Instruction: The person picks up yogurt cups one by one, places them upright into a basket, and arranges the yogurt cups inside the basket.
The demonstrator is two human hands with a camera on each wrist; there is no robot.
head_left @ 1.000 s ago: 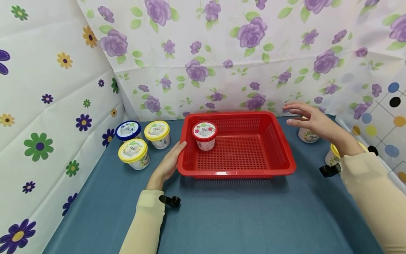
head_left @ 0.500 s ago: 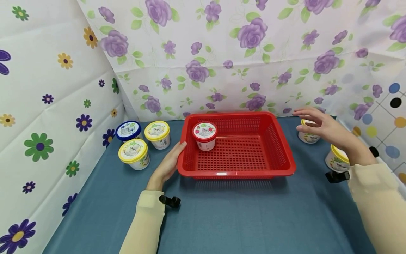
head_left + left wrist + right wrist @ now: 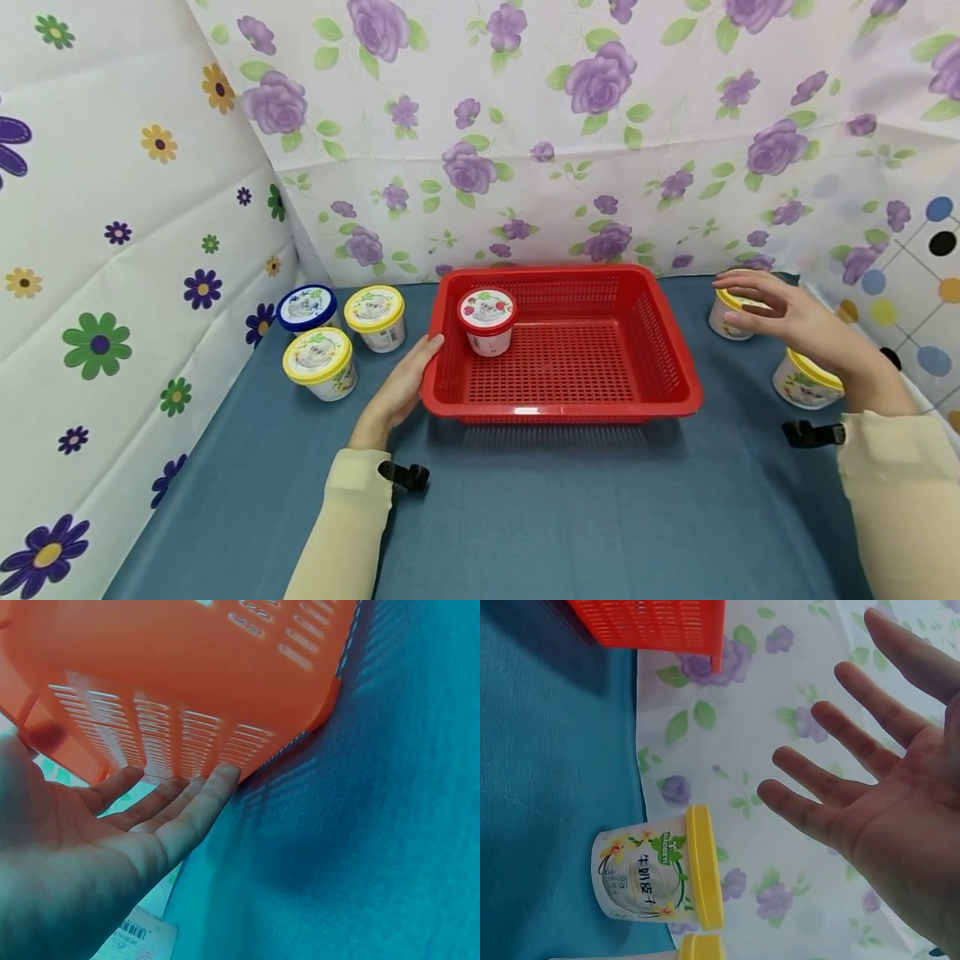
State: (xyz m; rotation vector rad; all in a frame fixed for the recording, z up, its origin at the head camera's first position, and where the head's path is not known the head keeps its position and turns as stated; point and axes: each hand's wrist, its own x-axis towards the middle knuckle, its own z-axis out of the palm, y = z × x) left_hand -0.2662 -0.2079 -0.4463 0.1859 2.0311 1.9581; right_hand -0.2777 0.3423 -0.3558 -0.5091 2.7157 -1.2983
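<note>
A red plastic basket point(image 3: 562, 410) stands on the blue cloth, with a red-lidded tub point(image 3: 487, 322) in its left part. My left hand point(image 3: 397, 385) rests against its left side; the left wrist view shows nearly straight fingers point(image 3: 199, 814) touching the slotted outer wall. My right hand point(image 3: 813, 329) hovers over the right side with fingers spread and holds nothing. Below and behind it is a yellow-lidded tub point(image 3: 726, 321), partly hidden by the fingers. The right wrist view shows a yellow-lidded tub point(image 3: 649, 870) apart from the hand. Another yellow-lidded tub point(image 3: 802, 387) stands nearer, below the right wrist.
Left of the basket stand a blue-lidded tub point(image 3: 306, 307) and two yellow-lidded tubs, one at the back point(image 3: 375, 318) and one in front point(image 3: 321, 362). A flowered sheet point(image 3: 480, 167) hangs behind, with patterned sheets at both sides.
My right hand has moved right and slightly down, away from the basket and over the back right tub. The nearer right tub shows more fully. The left hand keeps its place.
</note>
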